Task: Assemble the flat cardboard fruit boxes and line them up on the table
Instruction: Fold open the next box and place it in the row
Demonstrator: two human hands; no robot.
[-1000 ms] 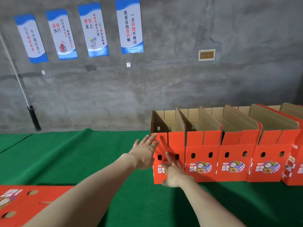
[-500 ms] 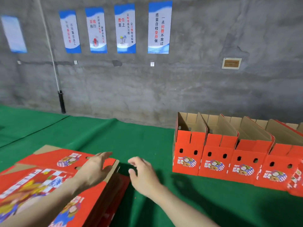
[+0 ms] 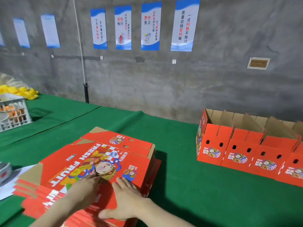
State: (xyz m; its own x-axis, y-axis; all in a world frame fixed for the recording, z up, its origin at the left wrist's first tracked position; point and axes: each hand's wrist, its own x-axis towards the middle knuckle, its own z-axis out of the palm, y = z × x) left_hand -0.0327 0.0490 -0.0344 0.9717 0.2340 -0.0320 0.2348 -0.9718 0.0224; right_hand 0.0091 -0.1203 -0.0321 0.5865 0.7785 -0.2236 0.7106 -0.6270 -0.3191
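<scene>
Flat fruit boxes [image 3: 101, 161]: stacked on the green counter [image 3: 180, 185], well apart from the assembled row [image 3: 237, 154] at right; left hand [image 3: 85, 189] and right hand [image 3: 129, 199] palm-down on the topmost one, fingers straight and spread, gripping nothing; probably light, stiff across panels, floppy at creases, slick-printed; best lifted by opposite edges.

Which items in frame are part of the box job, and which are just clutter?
Job:
stack of flat boxes, with left hand and right hand flat on it
row of assembled boxes
green table

Lying about:
white crate
yellow pile
wall posters
</scene>
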